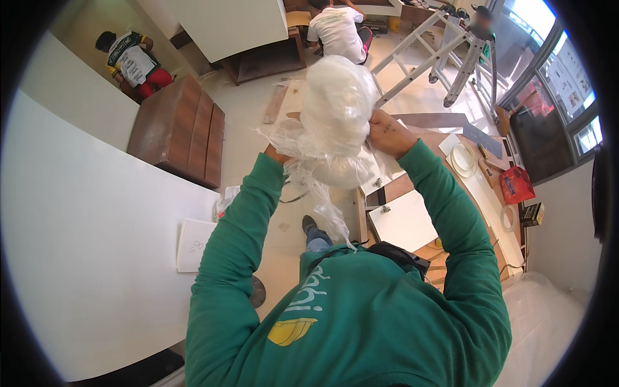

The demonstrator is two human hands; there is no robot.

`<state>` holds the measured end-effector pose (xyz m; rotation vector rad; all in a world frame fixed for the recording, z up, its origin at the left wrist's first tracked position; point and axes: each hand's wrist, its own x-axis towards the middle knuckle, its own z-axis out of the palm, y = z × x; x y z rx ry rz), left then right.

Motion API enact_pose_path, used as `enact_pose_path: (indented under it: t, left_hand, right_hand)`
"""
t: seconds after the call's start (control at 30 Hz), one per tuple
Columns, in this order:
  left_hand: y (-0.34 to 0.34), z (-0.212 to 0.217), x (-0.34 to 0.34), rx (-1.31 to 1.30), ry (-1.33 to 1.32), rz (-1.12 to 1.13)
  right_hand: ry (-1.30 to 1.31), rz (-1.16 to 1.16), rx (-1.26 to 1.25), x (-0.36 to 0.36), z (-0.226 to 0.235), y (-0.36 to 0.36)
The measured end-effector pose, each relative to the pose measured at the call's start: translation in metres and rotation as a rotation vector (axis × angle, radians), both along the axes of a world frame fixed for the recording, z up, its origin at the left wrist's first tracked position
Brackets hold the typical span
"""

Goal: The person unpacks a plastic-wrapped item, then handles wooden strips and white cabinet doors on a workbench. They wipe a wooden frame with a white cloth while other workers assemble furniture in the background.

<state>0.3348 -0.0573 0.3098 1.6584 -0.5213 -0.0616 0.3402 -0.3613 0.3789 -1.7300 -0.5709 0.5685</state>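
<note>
Clear film (340,97) is bunched between both hands, held out before the body, perhaps so that its loose tails stay off the floor (284,242). The right hand (390,134) has fingers clamped on film; the left hand's (277,155) fingers are hidden behind it, so I cannot tell.

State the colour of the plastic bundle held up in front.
Whitish and translucent; the plastic bundle shows in the head view.

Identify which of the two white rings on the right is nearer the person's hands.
The larger ring, left of the red bag, is nearer the right hand; the smaller ring sits below the bag, beside the dark box.
</note>
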Motion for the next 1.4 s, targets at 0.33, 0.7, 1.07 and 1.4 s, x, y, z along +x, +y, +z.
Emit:
enact_pose_path:
  t: [0.33, 0.7, 1.07, 1.4]
  left_hand:
    - [-0.01, -0.039, -0.005, -0.083, 0.094, 0.229]
    - [-0.017, -0.036, -0.028, -0.07, 0.112, 0.31]
    - [-0.053, -0.005, -0.032, 0.108, -0.169, 0.524]
    - [-0.083, -0.043, -0.002, -0.096, 0.101, 0.768]
  right_hand:
    - [-0.163, -0.377, 0.027, -0.048, 0.001, 0.009]
    - [-0.454, -0.519, -0.325, -0.032, 0.001, -0.035]
    - [-0.809, -0.531, -0.33, -0.076, 0.035, -0.007]
    - [-1.178, -0.28, -0.638, -0.074, 0.02, 0.043]
